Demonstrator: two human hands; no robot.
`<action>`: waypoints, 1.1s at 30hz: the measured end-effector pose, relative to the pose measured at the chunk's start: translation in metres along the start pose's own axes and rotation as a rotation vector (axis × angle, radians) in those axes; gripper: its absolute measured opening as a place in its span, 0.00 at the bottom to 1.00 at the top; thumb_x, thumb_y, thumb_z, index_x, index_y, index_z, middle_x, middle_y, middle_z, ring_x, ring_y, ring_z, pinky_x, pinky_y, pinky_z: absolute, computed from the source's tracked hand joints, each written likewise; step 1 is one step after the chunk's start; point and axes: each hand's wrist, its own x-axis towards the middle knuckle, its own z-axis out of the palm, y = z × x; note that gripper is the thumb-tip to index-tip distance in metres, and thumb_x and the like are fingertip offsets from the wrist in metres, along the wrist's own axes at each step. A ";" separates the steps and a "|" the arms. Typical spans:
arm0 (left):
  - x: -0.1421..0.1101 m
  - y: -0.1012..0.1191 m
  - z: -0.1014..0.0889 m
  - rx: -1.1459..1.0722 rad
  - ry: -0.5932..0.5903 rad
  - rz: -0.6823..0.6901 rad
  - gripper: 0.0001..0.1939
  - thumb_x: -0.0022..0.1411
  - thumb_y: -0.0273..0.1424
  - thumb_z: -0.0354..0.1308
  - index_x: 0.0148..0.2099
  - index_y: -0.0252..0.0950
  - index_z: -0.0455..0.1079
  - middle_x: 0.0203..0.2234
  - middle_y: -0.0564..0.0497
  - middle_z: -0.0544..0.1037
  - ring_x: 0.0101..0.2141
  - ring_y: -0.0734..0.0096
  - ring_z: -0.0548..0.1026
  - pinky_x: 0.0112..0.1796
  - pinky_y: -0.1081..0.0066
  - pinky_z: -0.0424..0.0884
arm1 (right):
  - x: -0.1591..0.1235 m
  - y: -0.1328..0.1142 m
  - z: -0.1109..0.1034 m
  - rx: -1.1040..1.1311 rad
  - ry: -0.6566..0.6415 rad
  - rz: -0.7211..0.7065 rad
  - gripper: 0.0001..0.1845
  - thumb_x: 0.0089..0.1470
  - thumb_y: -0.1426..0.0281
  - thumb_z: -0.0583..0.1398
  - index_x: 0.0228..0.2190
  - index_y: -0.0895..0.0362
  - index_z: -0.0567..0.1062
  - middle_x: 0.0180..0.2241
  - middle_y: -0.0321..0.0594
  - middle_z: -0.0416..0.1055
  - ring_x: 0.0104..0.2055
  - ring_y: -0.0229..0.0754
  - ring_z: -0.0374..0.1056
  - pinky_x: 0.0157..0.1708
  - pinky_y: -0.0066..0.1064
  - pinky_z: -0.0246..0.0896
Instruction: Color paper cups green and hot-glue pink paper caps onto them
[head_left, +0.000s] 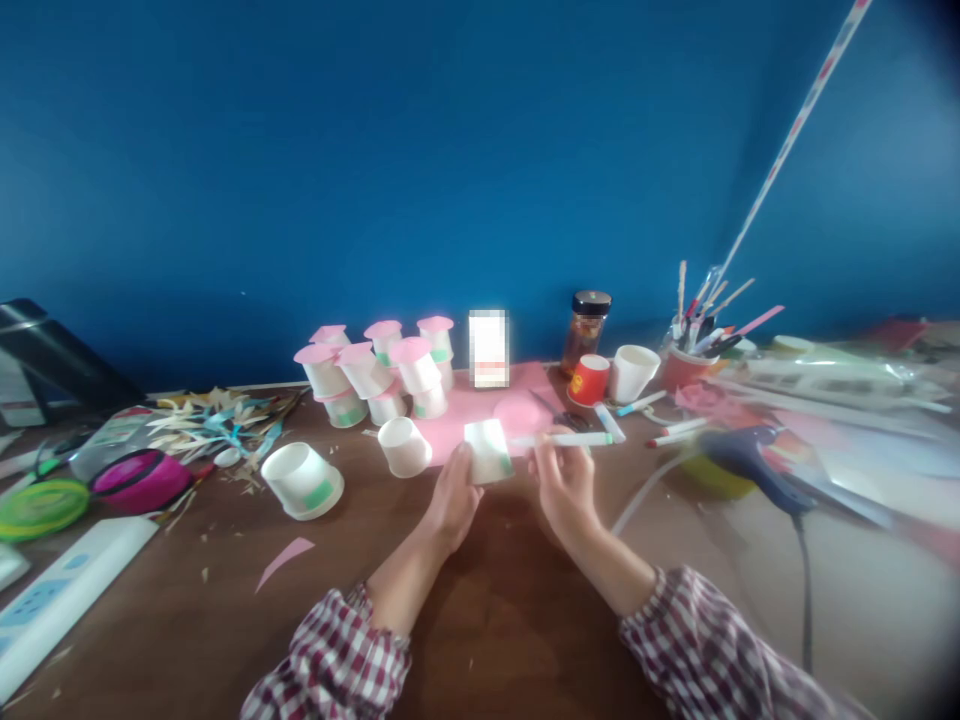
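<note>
My left hand (452, 497) is closed around a small white paper cup (489, 450) with a green band, held upside down over the brown table (480, 620). My right hand (564, 478) pinches a white marker pen (577, 439) that lies level, its tip against the cup's side. Both wrists come out of red checked sleeves. Just behind the cup lie a pink paper sheet (469, 410) and a pink paper disc (517, 412).
Several upside-down white cups topped with pink discs (382, 372) stand stacked behind. Loose cups (302, 480) (404, 446) sit left. A jar (586, 330), red cup (589, 380), white cup (634, 372), pen holder (694, 350), glue gun (757, 462), power strip (60, 600) and scraps (217, 415) surround.
</note>
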 end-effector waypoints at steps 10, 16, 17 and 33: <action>-0.002 0.023 0.002 -0.256 -0.143 -0.155 0.13 0.58 0.35 0.55 0.42 0.31 0.70 0.29 0.46 0.76 0.31 0.67 0.76 0.26 0.74 0.70 | -0.005 -0.001 -0.001 -0.012 -0.015 -0.045 0.08 0.57 0.66 0.55 0.31 0.58 0.69 0.22 0.34 0.66 0.22 0.34 0.62 0.23 0.25 0.59; 0.000 0.023 0.000 -0.290 -0.139 -0.194 0.12 0.57 0.36 0.57 0.39 0.33 0.70 0.26 0.48 0.76 0.28 0.66 0.76 0.23 0.74 0.70 | -0.005 0.003 -0.001 -0.034 -0.015 -0.096 0.08 0.58 0.66 0.54 0.33 0.57 0.68 0.25 0.36 0.68 0.26 0.36 0.65 0.26 0.27 0.62; 0.000 0.023 -0.001 -0.300 -0.140 -0.199 0.13 0.57 0.37 0.56 0.40 0.33 0.70 0.27 0.48 0.76 0.29 0.66 0.76 0.23 0.75 0.70 | -0.005 0.002 -0.001 -0.030 -0.029 -0.095 0.08 0.58 0.66 0.54 0.34 0.57 0.68 0.25 0.36 0.68 0.26 0.36 0.65 0.27 0.27 0.62; -0.003 0.022 0.002 -0.337 -0.231 -0.070 0.24 0.59 0.45 0.52 0.47 0.30 0.70 0.42 0.41 0.77 0.45 0.58 0.73 0.49 0.63 0.65 | -0.004 -0.006 0.000 -0.145 -0.117 -0.166 0.08 0.59 0.67 0.52 0.33 0.57 0.69 0.26 0.36 0.68 0.28 0.37 0.65 0.29 0.28 0.62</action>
